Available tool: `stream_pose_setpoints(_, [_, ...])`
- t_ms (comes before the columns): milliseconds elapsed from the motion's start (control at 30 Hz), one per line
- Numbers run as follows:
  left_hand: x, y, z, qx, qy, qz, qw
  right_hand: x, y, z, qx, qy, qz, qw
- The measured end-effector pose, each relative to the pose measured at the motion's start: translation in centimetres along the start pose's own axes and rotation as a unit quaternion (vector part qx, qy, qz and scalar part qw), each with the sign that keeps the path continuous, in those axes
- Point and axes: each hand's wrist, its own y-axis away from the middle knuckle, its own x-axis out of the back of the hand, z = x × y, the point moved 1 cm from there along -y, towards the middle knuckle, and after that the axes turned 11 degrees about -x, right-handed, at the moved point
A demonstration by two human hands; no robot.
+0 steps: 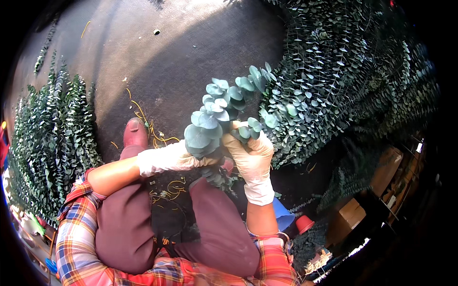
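Both my hands wear pale gloves. A small bunch of eucalyptus [205,125] with round blue-green leaves stands up between them, leaning to the far right. My left hand [183,156] is closed around its lower stems, the fingertips hidden behind the leaves. My right hand [250,156] is closed beside the bunch, with thumb and fingers pinching a short leafy eucalyptus sprig [249,130]. Some leaves hang below my hands, near my right knee.
A large heap of eucalyptus branches [334,71] fills the far right. Another pile of eucalyptus [52,143] lies at the left. Yellow strings [151,131] litter the dark floor by my red boot [135,133]. A blue plastic piece [282,214], red cup [304,223] and cardboard box [352,213] are at the lower right.
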Motion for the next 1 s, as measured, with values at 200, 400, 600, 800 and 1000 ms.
stream_pose_setpoints(200, [-0.2, 0.6, 0.0, -0.026, -0.159, 0.023, 0.987, -0.1, 0.6, 0.6, 0.021, 0.020, -0.003, 1.000])
stream_pose_setpoints(400, [1.2, 0.0, -4.2, -0.024, 0.051, 0.068, 0.996, 0.6, -0.3, 0.4, -0.038, -0.022, 0.015, 0.999])
stream_pose_setpoints(600, [4.9, 1.7, -8.5, 0.040, 0.230, 0.322, 0.918, 5.4, -4.9, -4.5, 0.013, -0.133, 0.191, 0.973])
stream_pose_setpoints(800, [5.7, 3.7, -11.4, 0.067, 0.290, 0.346, 0.890, 6.8, -10.8, -13.3, 0.197, -0.087, 0.138, 0.967])
stream_pose_setpoints(1000, [7.9, 6.3, -13.5, 0.035, 0.326, 0.361, 0.873, 6.4, -11.4, -19.2, 0.168, -0.077, 0.276, 0.943])
